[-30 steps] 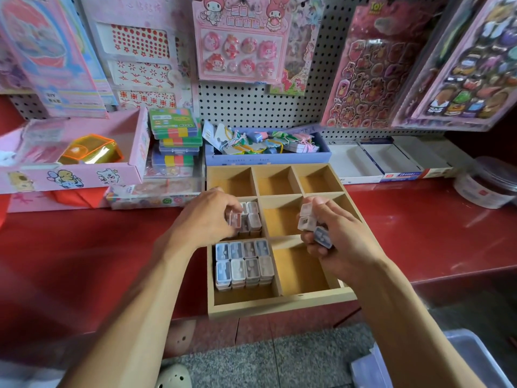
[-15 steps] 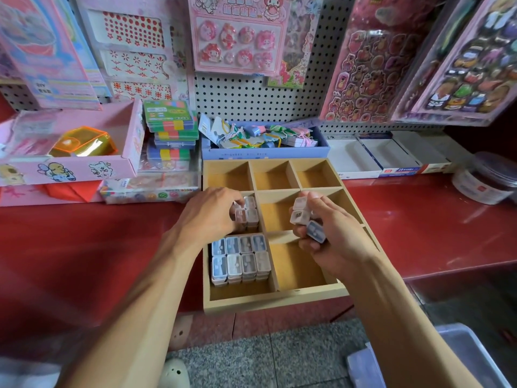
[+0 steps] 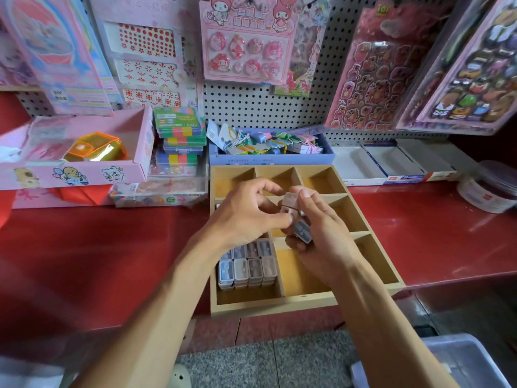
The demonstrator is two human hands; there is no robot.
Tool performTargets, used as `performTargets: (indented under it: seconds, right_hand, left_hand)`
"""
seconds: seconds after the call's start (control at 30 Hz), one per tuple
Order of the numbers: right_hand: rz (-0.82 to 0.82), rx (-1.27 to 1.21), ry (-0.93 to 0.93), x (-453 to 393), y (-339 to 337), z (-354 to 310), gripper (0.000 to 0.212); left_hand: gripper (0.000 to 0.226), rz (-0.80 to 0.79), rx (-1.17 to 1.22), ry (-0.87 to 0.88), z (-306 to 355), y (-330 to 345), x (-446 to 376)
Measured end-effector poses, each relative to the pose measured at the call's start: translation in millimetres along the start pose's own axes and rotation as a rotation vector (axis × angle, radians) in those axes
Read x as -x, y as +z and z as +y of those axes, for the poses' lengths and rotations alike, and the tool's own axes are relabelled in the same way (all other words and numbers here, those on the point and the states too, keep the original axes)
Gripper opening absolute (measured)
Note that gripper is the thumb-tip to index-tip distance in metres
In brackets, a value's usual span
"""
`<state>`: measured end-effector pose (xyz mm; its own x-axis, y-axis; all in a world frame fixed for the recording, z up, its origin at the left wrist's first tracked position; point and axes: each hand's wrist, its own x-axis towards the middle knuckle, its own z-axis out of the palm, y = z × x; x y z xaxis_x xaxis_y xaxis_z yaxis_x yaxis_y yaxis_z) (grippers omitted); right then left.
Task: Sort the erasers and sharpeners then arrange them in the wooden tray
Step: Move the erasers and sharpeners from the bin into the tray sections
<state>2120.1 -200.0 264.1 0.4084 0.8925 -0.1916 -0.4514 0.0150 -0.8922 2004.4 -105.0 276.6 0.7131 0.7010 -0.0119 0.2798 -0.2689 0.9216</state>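
Observation:
A wooden tray with several compartments lies on the red counter. Its near left compartment holds several small boxed sharpeners packed in rows. My right hand hovers over the tray's middle, shut on a few sharpeners, pale ones on top and a blue-grey one below. My left hand has come against it, fingertips pinching at the top pale sharpener. The left middle compartment is hidden under my left hand.
A blue box of mixed stationery stands behind the tray. Stacked colourful eraser packs and a pink box sit at the left. White open boxes and a round tub are at the right. Packs hang on the pegboard above.
My left hand has left the left middle compartment and moved right to meet my right hand, which still holds its sharpeners over the tray's middle.

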Motion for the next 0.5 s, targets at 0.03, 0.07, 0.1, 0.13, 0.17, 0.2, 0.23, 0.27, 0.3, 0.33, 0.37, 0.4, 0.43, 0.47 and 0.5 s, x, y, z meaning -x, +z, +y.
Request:
performTargets:
  seconds: [0.03, 0.07, 0.1, 0.13, 0.17, 0.2, 0.23, 0.27, 0.3, 0.33, 0.37, 0.4, 0.43, 0.47, 0.5]
  right_hand:
    - [0.016, 0.010, -0.015, 0, 0, -1, 0.018]
    - [0.041, 0.010, -0.028, 0, -1, -3, 0.020]
    - [0.068, 0.005, -0.038, 0, -3, -5, 0.021]
    - [0.088, 0.001, -0.046, 0, -4, -6, 0.021]
    - [0.096, 0.000, -0.051, 1, -6, -8, 0.021]
    - [0.096, 0.004, -0.052, 1, -7, -9, 0.022]
    - [0.091, 0.014, -0.048, 2, -8, -9, 0.024]
    - [0.088, 0.031, -0.041, 2, -8, -8, 0.026]
    - [0.088, 0.055, -0.033, 2, -8, -8, 0.026]
    - [0.089, 0.079, -0.024, 2, -7, -7, 0.026]
    - [0.091, 0.095, -0.016, 2, -6, -6, 0.025]
    - [0.091, 0.102, -0.009, 2, -4, -5, 0.025]
    - [0.092, 0.102, -0.004, 2, -3, -5, 0.026]
    - [0.094, 0.100, 0.002, 2, -2, -4, 0.027]
    - [0.099, 0.099, 0.009, 2, -1, -4, 0.028]
  left_hand:
    - [0.049, -0.007, 0.015, 0.002, 1, -2, 0]
    - [0.047, -0.005, 0.045, 0.009, 1, -5, 0]
    - [0.042, 0.004, 0.088, 0.015, 1, -8, 1]
    - [0.036, 0.015, 0.129, 0.016, 1, -12, 1]
    - [0.033, 0.026, 0.160, 0.012, 0, -17, 1]
    - [0.033, 0.037, 0.188, 0.010, -2, -22, 1]
    - [0.032, 0.049, 0.220, 0.011, -3, -26, 2]
    - [0.031, 0.063, 0.247, 0.014, -5, -30, 2]
    - [0.030, 0.081, 0.258, 0.015, -7, -33, 2]
    - [0.029, 0.101, 0.253, 0.015, -9, -35, 2]
    - [0.029, 0.121, 0.230, 0.016, -11, -37, 1]
    - [0.031, 0.136, 0.190, 0.024, -14, -38, 1]
    - [0.033, 0.144, 0.138, 0.037, -15, -40, 1]
    - [0.037, 0.144, 0.082, 0.050, -17, -41, 1]
    - [0.042, 0.138, 0.025, 0.062, -19, -43, 2]
